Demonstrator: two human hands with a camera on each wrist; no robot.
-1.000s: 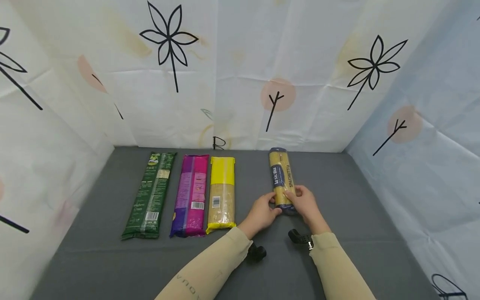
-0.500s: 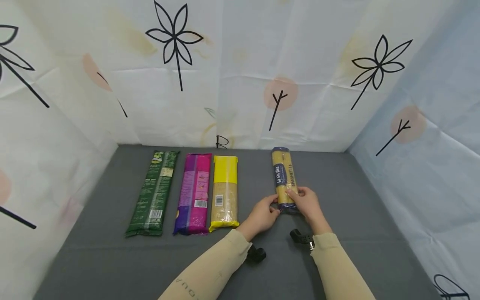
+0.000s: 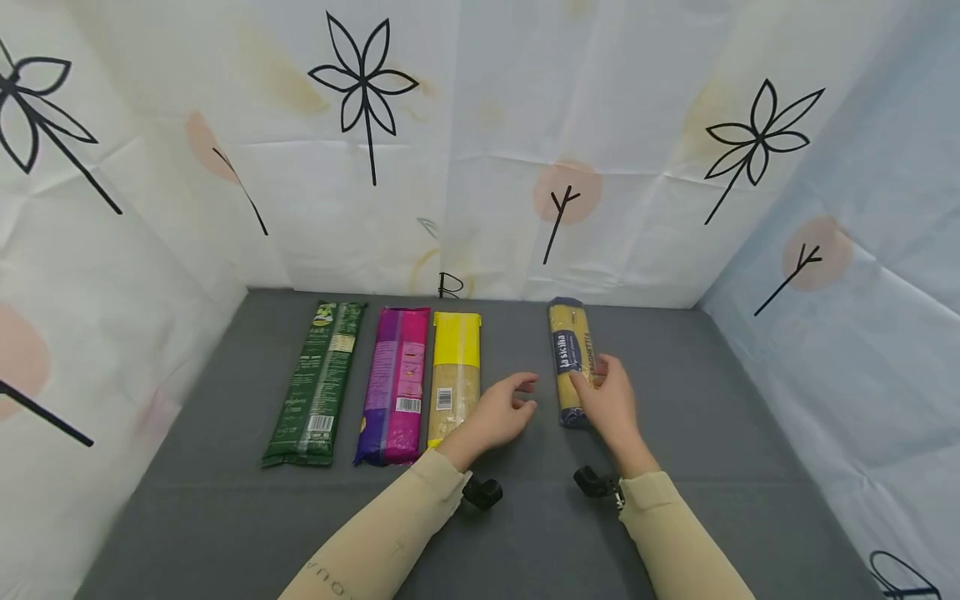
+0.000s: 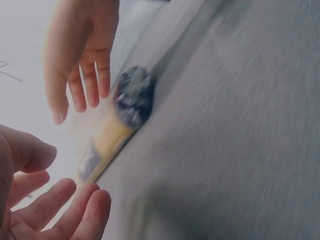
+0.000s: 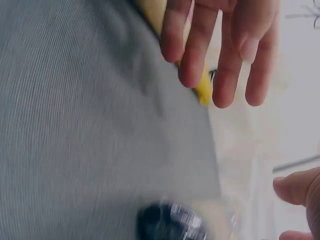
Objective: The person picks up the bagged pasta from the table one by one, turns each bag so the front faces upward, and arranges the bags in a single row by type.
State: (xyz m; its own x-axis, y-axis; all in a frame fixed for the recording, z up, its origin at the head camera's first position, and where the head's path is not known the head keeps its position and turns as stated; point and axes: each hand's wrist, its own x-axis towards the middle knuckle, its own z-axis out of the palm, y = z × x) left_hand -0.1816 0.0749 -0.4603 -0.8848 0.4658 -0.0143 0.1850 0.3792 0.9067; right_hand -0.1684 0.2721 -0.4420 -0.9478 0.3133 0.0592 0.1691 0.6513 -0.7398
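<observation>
A spaghetti pack [image 3: 566,346] with a blue label and dark ends lies on the grey cloth at the right. My right hand [image 3: 611,404] hovers at its near right side, thumb overlapping the pack in the head view. Seen from the left wrist, that hand's fingers [image 4: 90,85] hang loose, apart from the pack's dark end [image 4: 134,97]. My left hand [image 3: 497,414] is off the pack, fingers loosely bent and holding nothing, between it and the yellow pasta pack [image 3: 456,354]. The left forearm and hand cover part of that yellow pack's lower right edge.
A pink and purple pack [image 3: 393,387] and a dark green pack [image 3: 315,383] lie left of the yellow one, all roughly upright in a row. Printed white fabric walls [image 3: 495,92] enclose the grey cloth [image 3: 675,367] at the back and sides.
My left hand has let go of the spaghetti pack's near end and moved left. The right hand has loosened and lifted slightly off it. The pack stays in place; the head view shifted slightly.
</observation>
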